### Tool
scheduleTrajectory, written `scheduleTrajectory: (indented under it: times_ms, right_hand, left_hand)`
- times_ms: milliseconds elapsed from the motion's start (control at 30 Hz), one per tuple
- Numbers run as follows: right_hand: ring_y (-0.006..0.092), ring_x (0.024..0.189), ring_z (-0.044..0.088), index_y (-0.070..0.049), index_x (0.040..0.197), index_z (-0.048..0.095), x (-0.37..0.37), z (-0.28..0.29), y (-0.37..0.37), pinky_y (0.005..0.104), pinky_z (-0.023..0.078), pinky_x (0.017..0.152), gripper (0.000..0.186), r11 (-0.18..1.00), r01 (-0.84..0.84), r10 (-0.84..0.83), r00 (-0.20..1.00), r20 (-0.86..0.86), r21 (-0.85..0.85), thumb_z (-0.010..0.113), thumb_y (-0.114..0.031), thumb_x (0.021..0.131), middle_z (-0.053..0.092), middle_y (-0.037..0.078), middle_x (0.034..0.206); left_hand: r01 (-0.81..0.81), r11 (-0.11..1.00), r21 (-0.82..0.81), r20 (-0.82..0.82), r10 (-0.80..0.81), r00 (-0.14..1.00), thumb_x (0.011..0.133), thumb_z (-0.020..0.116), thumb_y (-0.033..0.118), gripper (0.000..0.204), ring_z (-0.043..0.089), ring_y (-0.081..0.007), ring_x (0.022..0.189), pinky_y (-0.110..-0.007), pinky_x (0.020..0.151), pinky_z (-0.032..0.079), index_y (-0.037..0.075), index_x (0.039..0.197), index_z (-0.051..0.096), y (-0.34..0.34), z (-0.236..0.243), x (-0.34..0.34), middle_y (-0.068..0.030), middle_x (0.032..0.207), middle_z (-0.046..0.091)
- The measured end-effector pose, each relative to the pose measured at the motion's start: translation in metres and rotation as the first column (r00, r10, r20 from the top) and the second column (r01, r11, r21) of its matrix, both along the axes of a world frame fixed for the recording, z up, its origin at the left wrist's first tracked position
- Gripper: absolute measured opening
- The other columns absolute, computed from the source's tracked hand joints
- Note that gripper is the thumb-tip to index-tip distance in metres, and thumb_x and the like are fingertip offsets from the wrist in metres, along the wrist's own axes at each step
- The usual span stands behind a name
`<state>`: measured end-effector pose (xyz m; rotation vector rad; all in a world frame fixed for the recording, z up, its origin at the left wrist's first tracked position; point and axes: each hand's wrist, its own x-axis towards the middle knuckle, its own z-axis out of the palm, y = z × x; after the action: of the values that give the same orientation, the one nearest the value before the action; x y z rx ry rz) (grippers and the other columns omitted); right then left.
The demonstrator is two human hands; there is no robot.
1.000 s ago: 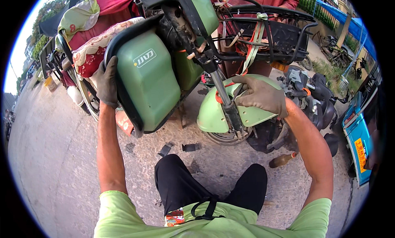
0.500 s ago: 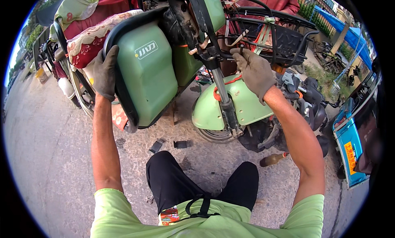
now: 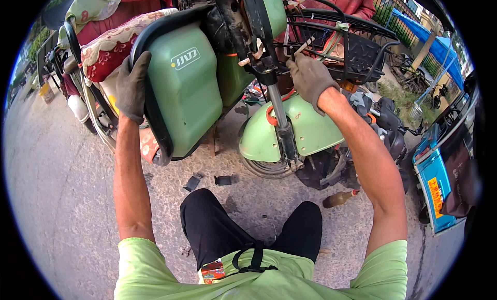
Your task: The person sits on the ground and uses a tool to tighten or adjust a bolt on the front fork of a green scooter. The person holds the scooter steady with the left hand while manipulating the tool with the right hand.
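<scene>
A green body panel with a black rim (image 3: 189,93) belongs to a partly opened electric vehicle in front of me. My left hand (image 3: 132,87), in a grey-brown work glove, grips the rim at its left side, thumb on the near face. My right hand (image 3: 312,80), gloved alike, is closed beside the top of the front fork (image 3: 280,105). A thin metal piece shows above its fingers; its kind is unclear. Below that hand sits the green front mudguard (image 3: 313,118), with an orange-red loop (image 3: 271,115) around its left part near the fork.
A black front basket (image 3: 362,51) stands behind my right hand, and a person in red (image 3: 357,2) is beyond it. Black brackets (image 3: 223,180) and a brown bottle (image 3: 339,199) lie on the ground. A blue vehicle (image 3: 432,165) stands right; a patterned cushioned seat (image 3: 121,41) is at left.
My right hand has shifted slightly left, closer to the fork top, and its fingers have turned. My left hand stays on the panel rim.
</scene>
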<state>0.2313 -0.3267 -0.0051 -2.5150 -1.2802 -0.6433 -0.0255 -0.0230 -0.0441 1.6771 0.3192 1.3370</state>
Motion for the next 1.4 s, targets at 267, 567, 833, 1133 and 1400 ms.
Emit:
scheduleTrajectory:
  times_ms: [267, 567, 833, 1133, 1400]
  right_hand:
    - [0.0469, 0.097, 0.066, 0.003, 0.102, 0.063, 0.013, 0.005, 0.006, 0.0536, 0.051, 0.085, 0.04, 0.996, -0.038, 0.039, 0.999, 0.018, -0.077, 0.042, -0.032, 0.106, 0.068, 0.03, 0.096]
    - [0.0351, 0.097, 0.067, 0.0, 0.119, 0.066, 0.031, 0.008, 0.009, 0.0457, 0.055, 0.082, 0.032, 0.937, 0.003, 0.048, 0.989, 0.139, -0.349, 0.065, -0.016, 0.091, 0.064, 0.017, 0.103]
    - [0.0362, 0.094, 0.068, 0.001, 0.111, 0.066, -0.007, 0.039, 0.023, 0.0465, 0.054, 0.082, 0.029, 0.766, 0.099, 0.088, 0.962, 0.257, -0.635, 0.06, -0.023, 0.096, 0.066, 0.02, 0.1]
    - [0.029, 0.071, 0.073, 0.004, 0.103, 0.063, 0.011, 0.0, 0.0, 0.0413, 0.056, 0.071, 0.03, 0.991, -0.109, 0.119, 0.98, -0.158, 0.071, 0.045, -0.021, 0.103, 0.07, 0.014, 0.07]
    - [0.0213, 0.068, 0.071, -0.004, 0.117, 0.064, -0.01, 0.02, -0.002, 0.0369, 0.056, 0.059, 0.035, 0.977, -0.045, 0.173, 0.732, -0.659, 0.206, 0.052, -0.033, 0.102, 0.069, 0.014, 0.083]
  left_hand:
    - [0.047, 0.996, -0.076, 0.001, -0.047, 0.999, 0.093, 0.071, 0.044, 0.056, 0.062, -0.0139, 0.086, -0.029, 0.079, 0.051, -0.003, 0.123, 0.062, 0.003, -0.002, 0.001, -0.0075, 0.1, 0.068]
    - [0.052, 0.996, -0.076, 0.023, -0.05, 0.998, 0.095, 0.071, 0.043, 0.055, 0.062, -0.0135, 0.087, -0.028, 0.079, 0.051, -0.002, 0.125, 0.062, 0.003, -0.003, 0.003, -0.0072, 0.103, 0.068]
    - [0.04, 0.997, -0.072, 0.007, -0.04, 0.999, 0.096, 0.07, 0.041, 0.054, 0.063, -0.0125, 0.088, -0.028, 0.079, 0.052, -0.002, 0.126, 0.06, -0.007, 0.004, -0.002, -0.0074, 0.104, 0.068]
    - [0.054, 0.997, -0.059, 0.019, -0.052, 0.998, 0.097, 0.068, 0.039, 0.048, 0.062, -0.0121, 0.085, -0.027, 0.077, 0.051, -0.003, 0.121, 0.062, -0.01, 0.003, 0.0, -0.0068, 0.101, 0.067]
    - [0.039, 0.997, -0.072, -0.007, -0.039, 0.999, 0.098, 0.068, 0.038, 0.047, 0.062, -0.0114, 0.084, -0.027, 0.076, 0.051, -0.002, 0.121, 0.061, -0.012, 0.006, -0.001, -0.0057, 0.099, 0.067]
